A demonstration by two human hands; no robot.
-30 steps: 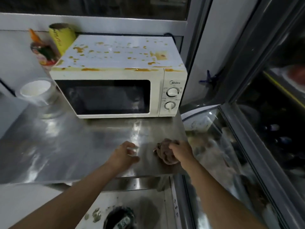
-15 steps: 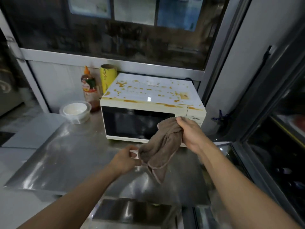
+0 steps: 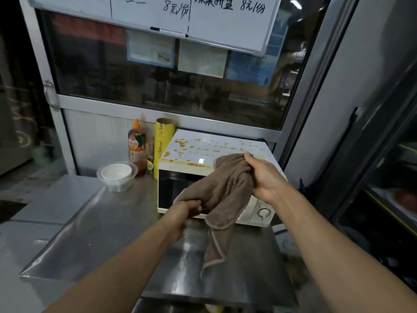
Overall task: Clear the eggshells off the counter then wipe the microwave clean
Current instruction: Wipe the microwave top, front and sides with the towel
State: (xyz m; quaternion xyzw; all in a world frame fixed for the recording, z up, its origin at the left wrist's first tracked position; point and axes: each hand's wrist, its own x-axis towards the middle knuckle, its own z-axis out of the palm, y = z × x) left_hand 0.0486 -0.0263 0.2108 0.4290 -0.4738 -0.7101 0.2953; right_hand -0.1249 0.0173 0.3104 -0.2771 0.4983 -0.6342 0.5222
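Both hands hold a brown cloth up in front of the microwave; the right hand has its fingers curled round the cloth's upper end, level with the microwave's front top edge, while the left hand pinches the lower end, lower and to the left, before the dark door; between and below the two grips the cloth sags, and one hemmed corner hangs down over the steel table; the white microwave stands at the back right of the table, its top spattered with orange-brown stains; one dial shows at its lower right, the rest of the panel hidden by cloth and hand; to its left, against the wall, stand a yellow roll touching the microwave's side, a sauce bottle with an orange cap, and nearer the front a clear plastic bowl with a white inside; a whiteboard with handwriting hangs above the window.
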